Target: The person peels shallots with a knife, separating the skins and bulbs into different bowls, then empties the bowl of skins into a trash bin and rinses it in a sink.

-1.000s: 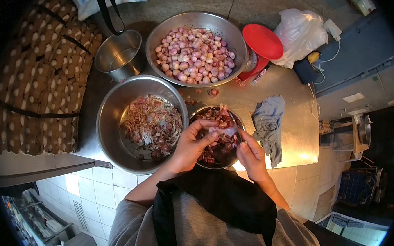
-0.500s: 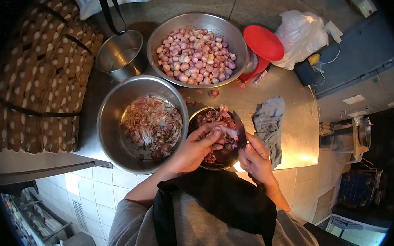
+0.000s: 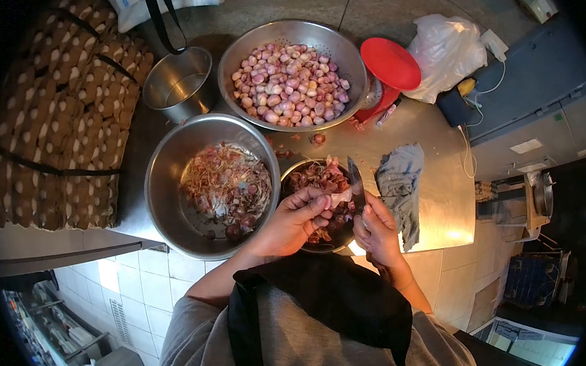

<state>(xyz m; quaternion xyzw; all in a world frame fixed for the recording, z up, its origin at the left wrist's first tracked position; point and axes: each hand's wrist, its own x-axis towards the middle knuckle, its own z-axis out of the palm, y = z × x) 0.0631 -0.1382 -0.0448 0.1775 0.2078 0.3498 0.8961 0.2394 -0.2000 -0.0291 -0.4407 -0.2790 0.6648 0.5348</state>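
Observation:
Over a small metal bowl (image 3: 284,181) of peels, my left hand (image 3: 302,219) pinches a pale pink shallot (image 3: 340,197) between thumb and fingers. My right hand (image 3: 378,233) is closed around the handle of a knife (image 3: 356,179), blade pointing away from me and right beside the shallot. Reddish skins (image 3: 326,177) fill much of that bowl. Left of it stands a large metal basin (image 3: 156,191) with dry peels (image 3: 219,181) and a few dark unpeeled shallots (image 3: 234,231). Farther back, a perforated colander (image 3: 231,49) is heaped with peeled shallots (image 3: 290,86).
A red-topped scale (image 3: 390,64) and a white plastic bag (image 3: 447,56) are at the back right. A grey cloth (image 3: 401,190) lies right of the knife. Stacked egg trays (image 3: 61,123) rise at the left, near an empty metal pot (image 3: 178,82). One loose shallot (image 3: 317,139) sits behind the small bowl.
The knife's tip has moved slightly away from me and its blade now sits more upright beside the shallot. Both hands have shifted only a little and keep their holds.

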